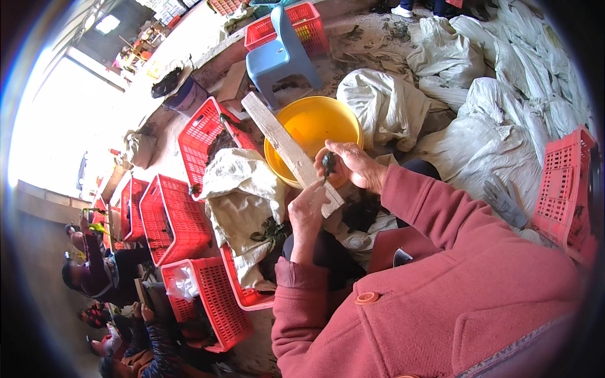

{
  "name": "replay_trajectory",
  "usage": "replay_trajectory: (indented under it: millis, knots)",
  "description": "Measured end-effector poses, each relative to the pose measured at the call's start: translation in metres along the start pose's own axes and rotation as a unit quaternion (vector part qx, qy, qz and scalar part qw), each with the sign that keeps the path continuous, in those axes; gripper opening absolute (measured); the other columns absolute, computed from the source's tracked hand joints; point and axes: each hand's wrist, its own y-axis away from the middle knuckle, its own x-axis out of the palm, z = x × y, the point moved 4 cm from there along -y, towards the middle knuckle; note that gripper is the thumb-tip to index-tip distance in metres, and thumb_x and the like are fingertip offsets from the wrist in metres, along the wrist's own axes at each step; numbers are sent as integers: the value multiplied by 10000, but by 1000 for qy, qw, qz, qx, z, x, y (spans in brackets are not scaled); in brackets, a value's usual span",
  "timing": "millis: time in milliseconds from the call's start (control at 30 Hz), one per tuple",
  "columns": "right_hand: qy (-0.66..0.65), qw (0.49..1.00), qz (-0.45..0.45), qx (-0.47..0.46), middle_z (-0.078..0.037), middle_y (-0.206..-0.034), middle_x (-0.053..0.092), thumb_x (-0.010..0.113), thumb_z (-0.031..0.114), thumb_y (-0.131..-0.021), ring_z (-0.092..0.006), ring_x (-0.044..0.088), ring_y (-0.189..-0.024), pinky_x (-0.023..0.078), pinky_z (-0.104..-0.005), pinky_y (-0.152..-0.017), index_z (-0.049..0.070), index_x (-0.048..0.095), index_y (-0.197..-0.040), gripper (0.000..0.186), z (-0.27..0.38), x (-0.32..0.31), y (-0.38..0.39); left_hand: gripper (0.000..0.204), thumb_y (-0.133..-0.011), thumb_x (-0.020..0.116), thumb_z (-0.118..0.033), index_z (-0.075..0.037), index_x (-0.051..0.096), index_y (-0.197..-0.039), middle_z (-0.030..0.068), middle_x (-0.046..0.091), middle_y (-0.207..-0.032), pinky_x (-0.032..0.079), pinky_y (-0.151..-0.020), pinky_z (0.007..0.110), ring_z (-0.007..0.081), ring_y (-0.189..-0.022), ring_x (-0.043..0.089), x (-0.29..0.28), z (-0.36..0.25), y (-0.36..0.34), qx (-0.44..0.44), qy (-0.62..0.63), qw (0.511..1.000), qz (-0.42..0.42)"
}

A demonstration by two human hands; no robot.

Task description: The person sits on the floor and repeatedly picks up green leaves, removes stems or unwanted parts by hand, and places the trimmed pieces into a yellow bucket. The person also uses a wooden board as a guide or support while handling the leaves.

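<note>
A small dark green leafy plant (328,162) is held up between my two hands, over the near rim of a yellow tub (318,123). My right hand (358,165) grips its leafy top with thumb and fingers. Just below, my left hand (307,211) has its fingers closed around the thin lower end. A wooden board (283,140) slants across the tub, and my left hand is against its near end. More dark leafy plants (271,233) lie on a pale woven sack (246,186) left of my left hand.
Red plastic crates (173,220) stand along the left, with people working beyond them. A blue plastic stool (277,60) is behind the tub. White woven sacks (498,126) cover the right side, where a grey glove (504,200) lies near another red crate (564,189).
</note>
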Motion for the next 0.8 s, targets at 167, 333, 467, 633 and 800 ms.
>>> replay_trajectory:
  millis: [167,333,467,633,800]
  knots:
    - [5,987,-116,-107,-68,-893,706,434,307,-1050,-135,671,-836,502,-275,-766,60,674,-943,361,4,-16,-12,228,-910,657,-169,-40,734,-1081,30,658,-700,467,-645,264,86,-672,586,-1,11,-12,-42,-4,998,-36]
    - [-43,978,-174,-105,-65,-892,702,447,273,-1046,-154,676,-819,480,-291,-716,93,638,-944,281,2,-46,-40,170,-909,661,-101,-29,741,-1041,9,645,-704,444,-588,247,81,-622,553,-11,19,-15,65,-25,994,-79]
    - [-85,935,-297,-176,-55,-904,698,495,239,-1043,-184,690,-811,486,-304,-703,111,606,-952,193,45,-104,-43,135,-945,636,-75,19,727,-981,-52,564,-674,361,-500,198,19,-588,462,-54,48,-14,-93,115,976,-161]
    - [-62,974,-161,-150,-94,-947,710,501,305,-1045,-215,698,-914,523,-300,-716,58,644,-994,290,45,-89,-49,157,-942,670,-113,10,662,-1039,-58,532,-686,332,-504,190,24,-571,435,-36,41,-28,-63,247,963,-85]
    - [-119,983,-118,-71,-85,-1027,709,499,322,-1043,-189,685,-975,544,-300,-791,69,643,-1051,292,21,-48,-46,129,-904,705,-75,-52,586,-950,-61,565,-765,332,-528,180,17,-589,439,-34,17,-27,-108,299,942,-107]
